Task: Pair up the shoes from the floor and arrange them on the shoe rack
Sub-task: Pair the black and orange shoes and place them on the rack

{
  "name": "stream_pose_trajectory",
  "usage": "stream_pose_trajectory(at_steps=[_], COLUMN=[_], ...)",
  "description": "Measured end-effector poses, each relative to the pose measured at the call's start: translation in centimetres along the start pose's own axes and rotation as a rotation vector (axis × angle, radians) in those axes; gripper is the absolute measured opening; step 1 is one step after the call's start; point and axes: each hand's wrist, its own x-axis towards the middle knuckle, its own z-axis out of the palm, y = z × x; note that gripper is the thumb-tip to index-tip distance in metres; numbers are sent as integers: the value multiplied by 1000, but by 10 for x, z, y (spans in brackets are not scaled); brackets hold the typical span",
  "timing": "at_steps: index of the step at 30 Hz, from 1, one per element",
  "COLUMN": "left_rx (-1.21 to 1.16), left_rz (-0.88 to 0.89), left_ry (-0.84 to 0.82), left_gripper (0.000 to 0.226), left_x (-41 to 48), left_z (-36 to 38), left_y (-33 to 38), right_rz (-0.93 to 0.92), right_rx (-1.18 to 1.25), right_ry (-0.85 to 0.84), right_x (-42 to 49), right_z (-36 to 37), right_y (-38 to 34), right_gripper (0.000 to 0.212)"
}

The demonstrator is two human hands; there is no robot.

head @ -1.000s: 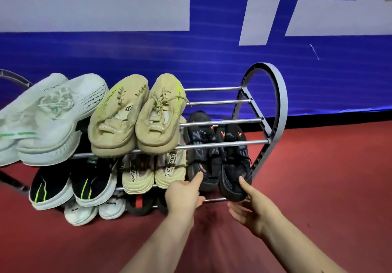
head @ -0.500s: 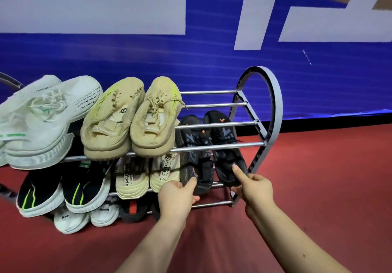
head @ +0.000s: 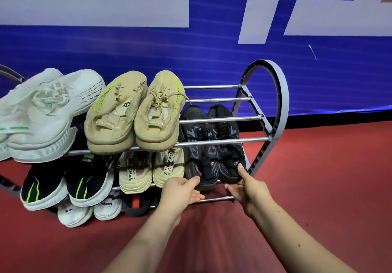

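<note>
Shoes [head: 114, 119] sit paired across shoe rack [head: 284, 94], task looks nearly done; left hand [head: 182, 190] and right hand [head: 247, 187] each pinch a heel of black pair [head: 212, 156].

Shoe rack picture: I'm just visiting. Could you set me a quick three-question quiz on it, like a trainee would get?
1. True or false: the pair of tan knit sneakers sits on the top tier of the grey metal shoe rack.
2. Which shoes do the left hand and right hand hold? A) white mesh sneakers B) black knit sneakers with orange flecks C) cream sneakers
3. Fill in: the floor under the rack is coloured ____.

Key: 1 true; 2 B; 3 red.
</note>
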Motion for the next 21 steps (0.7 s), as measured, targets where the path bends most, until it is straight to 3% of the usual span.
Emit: stream_pose_trajectory(at_steps=[5,12,21], left_rx=[28,27,35], left_rz=[-5,56,26], left_ry=[-37,-12,-97], left_gripper=[42,42,35], left_x=[1,4,7], left_z=[-5,2,1], left_y=[2,-1,-5], right_rz=[30,-30,-201], right_rx=[-104,-7,-118], right_ry=[-21,-58,64], right_x=[-3,-3,-4], right_z=[-7,-7,-7], right_y=[7,4,5], right_gripper=[53,29,39])
